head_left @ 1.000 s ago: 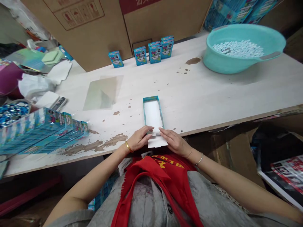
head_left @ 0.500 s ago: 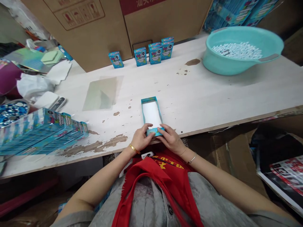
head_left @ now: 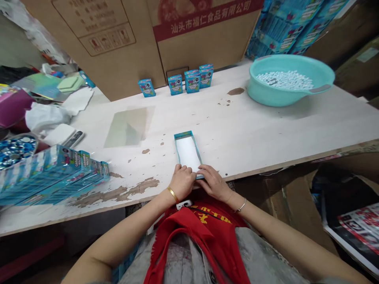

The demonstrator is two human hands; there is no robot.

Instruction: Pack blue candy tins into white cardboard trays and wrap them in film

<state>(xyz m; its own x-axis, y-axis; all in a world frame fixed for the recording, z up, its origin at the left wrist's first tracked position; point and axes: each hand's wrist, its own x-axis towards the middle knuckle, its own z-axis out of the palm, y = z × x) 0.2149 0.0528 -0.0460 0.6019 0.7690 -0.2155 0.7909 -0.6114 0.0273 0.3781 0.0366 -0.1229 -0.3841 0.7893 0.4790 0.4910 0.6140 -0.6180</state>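
A white worktop (head_left: pixel 237 130), its paint worn through to brown in patches, spreads across the view. A big brown carton (head_left: pixel 133 67) stands at its far edge, a red band of lettering across the right part. To the right of the carton, blue film-wrapped packs (head_left: pixel 284 31) are piled high; at the near left lies a long wrapped row of blue boxes (head_left: pixel 44 169). A turquoise basin (head_left: pixel 275 94) sits at the far right, and a translucent sheet (head_left: pixel 127 126) lies flat left of centre.

The shallow blue tray (head_left: pixel 188 152), white inside, lies at the front edge of the worktop, just before the person. 2 bare hands meet at its near end. The left hand (head_left: pixel 182 183) has its fingers curled in at the near left corner (the tips are hidden, so I cannot tell if they grip). The right hand (head_left: pixel 215 183) pinches the near end wall between fingers and thumb.

Small "Caramelo Macizo" boxes (head_left: pixel 175 85) stand upright before the carton: 2 singles on the left, 2 pairs on the right. A gold bracelet (head_left: pixel 172 195) circles the left wrist, a silver bracelet (head_left: pixel 241 205) the right. Smallest are the pale pieces (head_left: pixel 287 79) heaped in the basin.
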